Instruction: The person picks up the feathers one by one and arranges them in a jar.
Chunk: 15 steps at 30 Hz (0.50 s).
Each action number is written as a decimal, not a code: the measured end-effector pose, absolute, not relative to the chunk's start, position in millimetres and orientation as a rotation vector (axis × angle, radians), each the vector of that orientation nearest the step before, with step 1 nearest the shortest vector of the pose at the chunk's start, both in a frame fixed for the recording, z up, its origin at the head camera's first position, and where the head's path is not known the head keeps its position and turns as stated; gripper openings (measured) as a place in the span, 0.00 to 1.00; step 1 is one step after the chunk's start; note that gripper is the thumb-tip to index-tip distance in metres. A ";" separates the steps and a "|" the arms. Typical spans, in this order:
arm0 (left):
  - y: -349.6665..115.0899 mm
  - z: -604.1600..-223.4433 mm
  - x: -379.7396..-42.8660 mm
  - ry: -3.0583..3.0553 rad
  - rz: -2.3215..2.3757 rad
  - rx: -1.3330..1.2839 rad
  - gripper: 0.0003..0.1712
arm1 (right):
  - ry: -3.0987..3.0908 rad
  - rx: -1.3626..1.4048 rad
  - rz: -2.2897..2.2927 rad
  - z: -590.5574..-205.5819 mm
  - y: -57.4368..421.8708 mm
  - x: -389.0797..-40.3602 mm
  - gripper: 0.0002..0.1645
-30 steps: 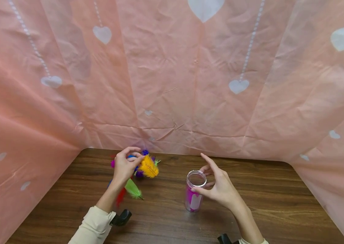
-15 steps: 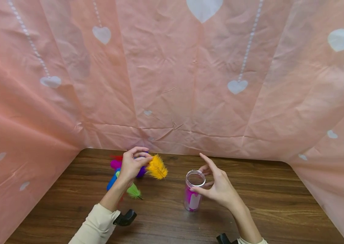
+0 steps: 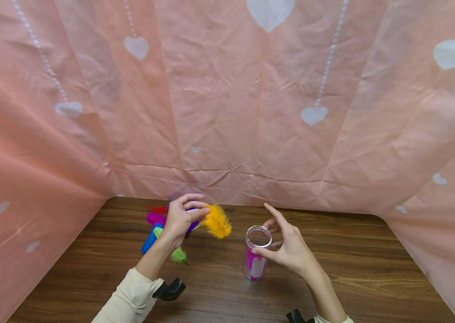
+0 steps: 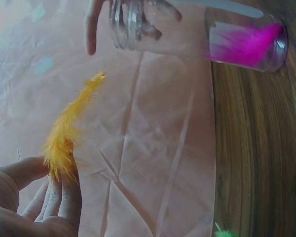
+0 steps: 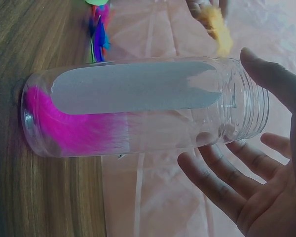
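An orange feather (image 3: 217, 222) is pinched between the thumb and fingertips of my left hand (image 3: 182, 219), above the table to the left of the jar. In the left wrist view the feather (image 4: 69, 123) points its narrow end towards the jar's mouth. The clear jar (image 3: 256, 265) stands upright and lidless on the table, with a pale label on its side. Inside it, at the bottom, lies a bright pink feather (image 5: 84, 129). My right hand (image 3: 295, 247) holds the jar lightly near its neck, thumb on one side and fingers on the other, index finger raised.
Behind and under my left hand lie a light green feather (image 3: 178, 255), a blue piece (image 3: 149, 242), a magenta piece (image 3: 155, 218) and a red feather (image 3: 157, 209). A pink cloth (image 3: 227, 112) with white hearts walls the brown wooden table (image 3: 344, 269) at back and sides.
My left hand has moved right with the orange feather, away from the pile and nearer the jar. The right hand and the jar have stayed in place.
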<state>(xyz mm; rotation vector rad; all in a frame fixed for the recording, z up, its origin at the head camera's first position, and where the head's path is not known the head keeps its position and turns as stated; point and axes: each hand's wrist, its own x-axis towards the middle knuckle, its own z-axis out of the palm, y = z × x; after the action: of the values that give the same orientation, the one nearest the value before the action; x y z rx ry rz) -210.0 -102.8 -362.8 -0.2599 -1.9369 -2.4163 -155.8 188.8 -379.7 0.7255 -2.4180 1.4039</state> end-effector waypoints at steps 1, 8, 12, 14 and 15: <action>-101.9 -362.1 -210.0 -1.929 -2.425 -0.262 0.21 | -2.417 0.725 1.405 -379.6 188.8 -155.9 0.67; -96.0 -354.6 -208.7 -1.885 -2.479 -0.256 0.22 | -2.413 0.726 1.404 -379.8 188.9 -156.1 0.67; -92.4 -349.8 -207.0 -1.884 -2.485 -0.264 0.22 | -2.412 0.732 1.402 -380.1 188.9 -156.2 0.67; -90.3 -347.3 -206.0 -1.886 -2.485 -0.279 0.21 | -2.412 0.733 1.400 -380.2 189.0 -156.2 0.67; -89.1 -345.7 -205.5 -1.887 -2.487 -0.288 0.21 | -2.411 0.733 1.399 -380.2 189.0 -156.3 0.67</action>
<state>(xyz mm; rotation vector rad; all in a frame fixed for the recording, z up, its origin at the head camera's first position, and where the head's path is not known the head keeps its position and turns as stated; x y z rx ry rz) -205.5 -89.1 -345.7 -0.2880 -1.8871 -2.4873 -156.3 189.0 -380.2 0.7330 -2.4114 1.3993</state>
